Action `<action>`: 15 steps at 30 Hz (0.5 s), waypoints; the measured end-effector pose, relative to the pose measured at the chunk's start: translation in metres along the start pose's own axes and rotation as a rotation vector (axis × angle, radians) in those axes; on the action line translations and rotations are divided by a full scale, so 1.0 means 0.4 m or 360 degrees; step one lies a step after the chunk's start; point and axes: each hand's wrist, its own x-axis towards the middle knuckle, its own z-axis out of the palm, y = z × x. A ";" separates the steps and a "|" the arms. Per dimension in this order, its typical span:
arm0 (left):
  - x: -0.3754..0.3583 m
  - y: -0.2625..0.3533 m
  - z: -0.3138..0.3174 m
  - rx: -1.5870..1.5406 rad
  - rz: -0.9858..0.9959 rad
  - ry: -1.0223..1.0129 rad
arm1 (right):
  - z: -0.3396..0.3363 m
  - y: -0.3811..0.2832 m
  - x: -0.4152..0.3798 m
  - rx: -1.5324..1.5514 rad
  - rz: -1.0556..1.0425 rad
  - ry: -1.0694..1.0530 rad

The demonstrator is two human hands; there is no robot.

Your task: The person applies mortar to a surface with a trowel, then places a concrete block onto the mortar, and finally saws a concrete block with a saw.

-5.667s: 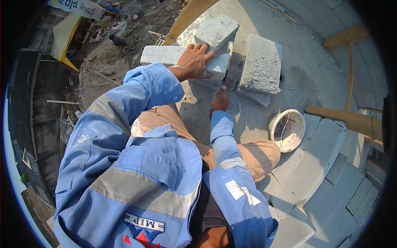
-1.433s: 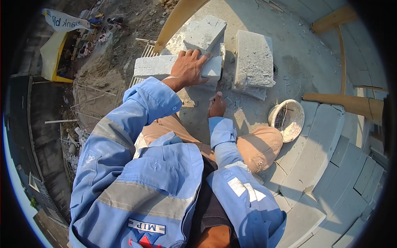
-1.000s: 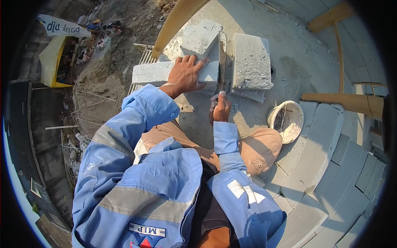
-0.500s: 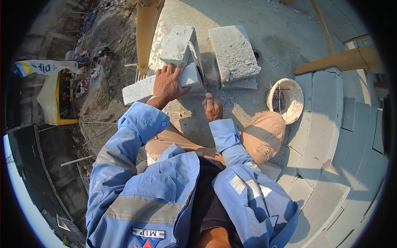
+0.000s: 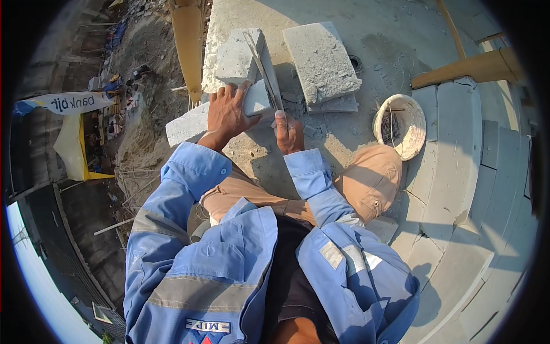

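My left hand (image 5: 229,114) presses down on a pale grey lightweight concrete block (image 5: 186,126), its fingers bent over the top. In my closed right hand (image 5: 289,135) is the handle end of a hand saw (image 5: 265,67); its teeth cannot be made out. The long metal blade points away from me, along the right end of the block under my left hand. Just beyond lies another pale block (image 5: 236,54), beside the blade's far part. How deep the blade sits in the block is hidden.
To the right of the blade, a rough-topped block (image 5: 322,60) rests on another slab. A dusty bucket (image 5: 415,126) holding thin metal pieces stands by my right knee. Wooden beams (image 5: 186,51) rise at left and right. Beyond the left edge the ground drops to rubble.
My right hand has pushed the saw forward, away from my body, so the blade reaches farther past the block. My left hand stays on the block. The view has shifted slightly.
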 end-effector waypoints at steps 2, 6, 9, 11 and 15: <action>0.003 -0.004 -0.004 -0.0006 0.0022 0.0017 | 0.000 0.011 -0.014 -0.0087 0.0067 -0.0013; -0.005 0.000 -0.004 0.0032 0.0032 0.0005 | -0.016 0.115 -0.048 -0.0169 0.0000 0.0022; -0.001 0.013 -0.010 0.0050 0.0043 0.0018 | -0.041 0.193 -0.073 -0.0314 0.0422 -0.0121; 0.008 0.008 -0.009 0.0049 0.0022 0.0002 | -0.022 0.194 -0.096 -0.0230 0.0511 -0.0004; 0.006 0.000 0.009 0.0040 0.0062 0.0082 | -0.024 0.002 -0.021 -0.0034 0.0270 -0.0055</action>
